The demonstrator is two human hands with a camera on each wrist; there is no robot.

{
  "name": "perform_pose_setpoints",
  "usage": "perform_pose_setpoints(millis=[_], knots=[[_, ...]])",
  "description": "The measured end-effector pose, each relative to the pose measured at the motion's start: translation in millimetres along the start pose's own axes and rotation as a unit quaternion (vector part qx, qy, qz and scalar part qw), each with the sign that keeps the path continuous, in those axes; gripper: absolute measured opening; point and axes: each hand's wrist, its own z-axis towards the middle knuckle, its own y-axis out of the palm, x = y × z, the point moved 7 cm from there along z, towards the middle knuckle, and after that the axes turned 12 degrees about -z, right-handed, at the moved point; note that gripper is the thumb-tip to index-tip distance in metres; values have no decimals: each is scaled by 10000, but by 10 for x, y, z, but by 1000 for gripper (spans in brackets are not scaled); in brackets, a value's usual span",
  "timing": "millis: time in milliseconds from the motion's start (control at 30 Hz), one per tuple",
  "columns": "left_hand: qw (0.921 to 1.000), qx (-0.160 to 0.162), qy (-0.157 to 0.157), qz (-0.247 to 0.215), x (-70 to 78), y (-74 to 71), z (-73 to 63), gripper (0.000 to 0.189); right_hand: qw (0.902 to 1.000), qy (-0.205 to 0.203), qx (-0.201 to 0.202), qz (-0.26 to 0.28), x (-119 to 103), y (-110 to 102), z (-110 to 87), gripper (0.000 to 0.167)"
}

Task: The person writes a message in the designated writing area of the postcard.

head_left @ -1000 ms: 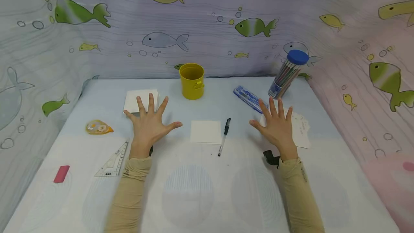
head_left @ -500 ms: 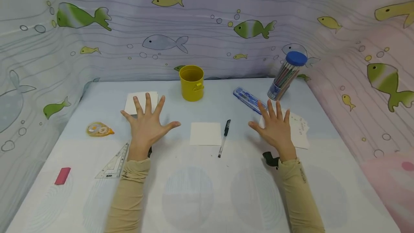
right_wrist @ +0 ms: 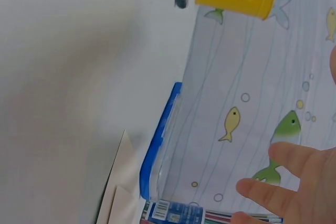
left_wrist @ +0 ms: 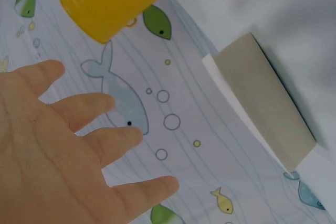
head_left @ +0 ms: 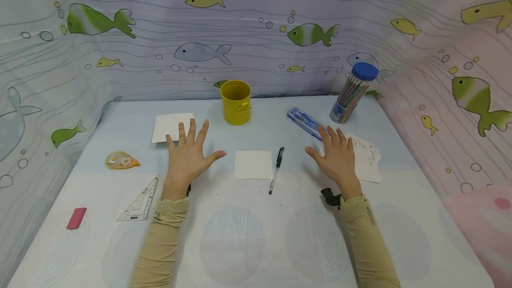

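White paper point(head_left: 253, 165), apparently unmarked, is centred in the frame beside an untouched pen point(head_left: 277, 170); left hand point(head_left: 187, 159) and right hand point(head_left: 336, 159) are held apart, spread, empty; handling is judged unstarted, though written cards point(head_left: 369, 163) are seen at right.

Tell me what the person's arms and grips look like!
The long tan fabric left sleeve and matching right sleeve reach the wrists; the right has dark markings. A small black device shows beside the right wrist. The five-fingered left grip and right grip wear no gloves.
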Motion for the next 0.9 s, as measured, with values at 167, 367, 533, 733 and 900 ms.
perform_pose_setpoints(millis=[167, 367, 533, 733, 900], knots=[[10000, -76, 43, 43, 15, 38, 10, 96, 9999, 51, 107, 106, -34, -9, -5, 82], [9993, -344, 161, -38, 74, 119, 15, 96, 9996, 123, 67, 249, -87, 4, -14, 79], [9987, -390, 202, -248, 103, 135, 9, 97, 9993, 72, -144, 331, -155, 43, -20, 78], [9967, -366, 496, -536, 167, 162, 12, 90, 9933, -51, -351, 1095, -276, 50, -53, 73], [9958, -405, 582, -587, 197, 193, 14, 87, 9856, -155, -549, 1592, -382, 90, -73, 69]])
